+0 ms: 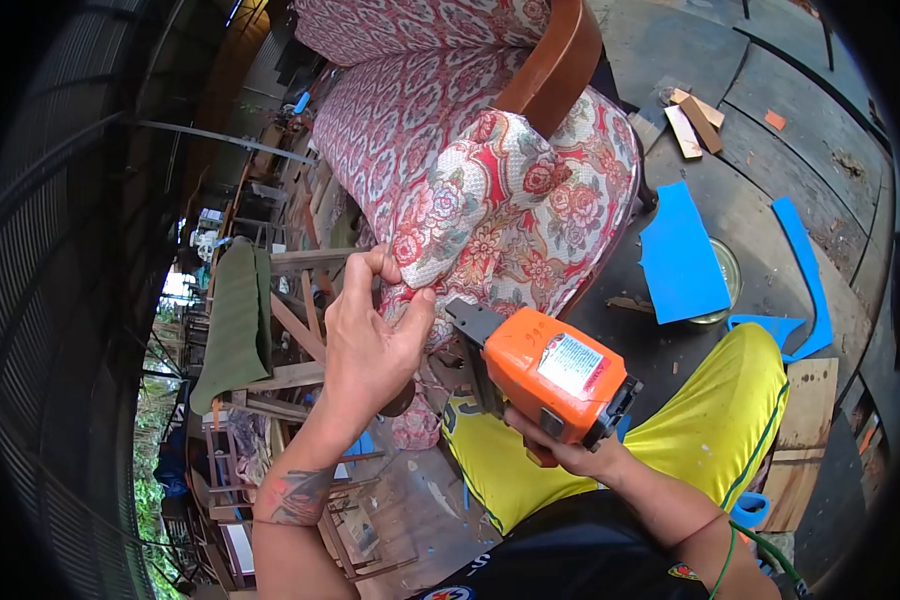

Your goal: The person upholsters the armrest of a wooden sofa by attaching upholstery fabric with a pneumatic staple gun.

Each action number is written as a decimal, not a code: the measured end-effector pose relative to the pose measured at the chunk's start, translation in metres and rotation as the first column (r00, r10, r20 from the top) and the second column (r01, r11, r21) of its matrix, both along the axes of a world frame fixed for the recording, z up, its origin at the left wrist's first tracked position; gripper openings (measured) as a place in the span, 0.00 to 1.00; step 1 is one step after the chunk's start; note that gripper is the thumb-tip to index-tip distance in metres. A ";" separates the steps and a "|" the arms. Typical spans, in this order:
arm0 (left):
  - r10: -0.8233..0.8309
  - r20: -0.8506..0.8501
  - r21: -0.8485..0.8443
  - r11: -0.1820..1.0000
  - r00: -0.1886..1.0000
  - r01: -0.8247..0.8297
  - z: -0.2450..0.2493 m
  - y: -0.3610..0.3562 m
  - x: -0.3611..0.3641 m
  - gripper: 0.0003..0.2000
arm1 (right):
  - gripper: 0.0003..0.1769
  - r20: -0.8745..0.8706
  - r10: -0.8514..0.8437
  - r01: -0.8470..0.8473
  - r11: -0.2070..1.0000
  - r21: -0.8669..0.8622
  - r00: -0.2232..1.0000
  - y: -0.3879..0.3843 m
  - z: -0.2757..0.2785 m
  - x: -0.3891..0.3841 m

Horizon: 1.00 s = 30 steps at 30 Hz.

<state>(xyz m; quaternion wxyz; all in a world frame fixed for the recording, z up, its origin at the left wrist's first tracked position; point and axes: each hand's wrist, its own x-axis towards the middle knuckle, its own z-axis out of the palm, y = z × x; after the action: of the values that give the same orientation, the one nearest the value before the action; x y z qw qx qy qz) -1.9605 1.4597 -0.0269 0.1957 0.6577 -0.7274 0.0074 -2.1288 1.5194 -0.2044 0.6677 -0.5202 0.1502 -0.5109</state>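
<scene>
Dark, worn panels (pixel 770 185) spread across the floor. On them stood a sofa (pixel 420 150) in red, cream and grey floral fabric, directly before the person, its glossy brown wooden arm (pixel 560 65) curving over a loose, puckered flap (pixel 455 205). To the left, green material (pixel 235 320) hung by a timber frame. The left forearm reached up from below, and the left hand (pixel 370 335) held its thumb and forefinger close together, pinching the flap's lower edge. The right hand (pixel 590 458) gripped an orange tool (pixel 520 360) from underneath, its black nose near the left thumb; contact with the fabric was unclear. Rightward lay a blue sheet (pixel 682 260), small wood blocks (pixel 695 125) and an orange scrap (pixel 775 119).
</scene>
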 end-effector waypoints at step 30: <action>-0.121 0.082 -0.040 0.991 0.989 0.124 0.018 0.014 0.006 0.15 | 0.06 0.157 0.207 -0.259 0.810 0.527 0.966 0.001 0.023 -0.059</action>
<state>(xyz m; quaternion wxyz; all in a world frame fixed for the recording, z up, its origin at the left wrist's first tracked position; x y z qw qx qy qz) -1.9548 1.4742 -0.0090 0.1816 0.6064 -0.7732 0.0377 -2.1877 1.5203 -0.1817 0.8512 -0.3000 0.1928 -0.3851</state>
